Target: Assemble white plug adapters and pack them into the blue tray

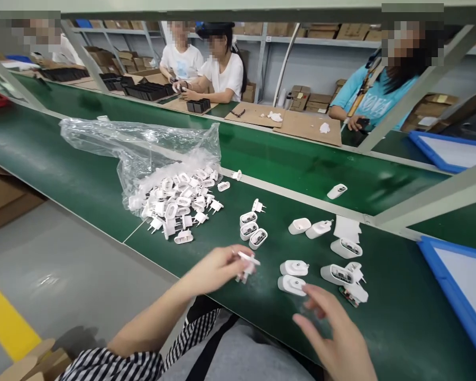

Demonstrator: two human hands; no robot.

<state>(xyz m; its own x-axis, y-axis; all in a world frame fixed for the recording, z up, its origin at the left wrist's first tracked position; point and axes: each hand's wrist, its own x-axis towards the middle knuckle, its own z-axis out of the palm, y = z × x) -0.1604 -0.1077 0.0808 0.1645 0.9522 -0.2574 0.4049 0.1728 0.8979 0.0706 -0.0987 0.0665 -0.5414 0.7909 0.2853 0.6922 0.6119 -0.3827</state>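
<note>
My left hand (218, 267) is pinched on a small white plug piece (246, 263) with metal pins, held just above the green bench (400, 312). My right hand (333, 333) hovers at the near edge with fingers spread, holding nothing, its fingertips close to two white charger shells (292, 276). More white shells (253, 231) lie ahead of my left hand, and others (341, 262) lie to the right. A heap of white plug pieces (178, 203) spills from a clear plastic bag (143, 148) at the left.
A green conveyor belt (301, 164) runs behind the bench, with one white shell (337, 191) on it. Blue-framed trays (460, 286) sit at the right. Across the belt several people work at cardboard sheets (297, 124) and black trays (146, 91). Metal frame struts (420, 87) cross the view.
</note>
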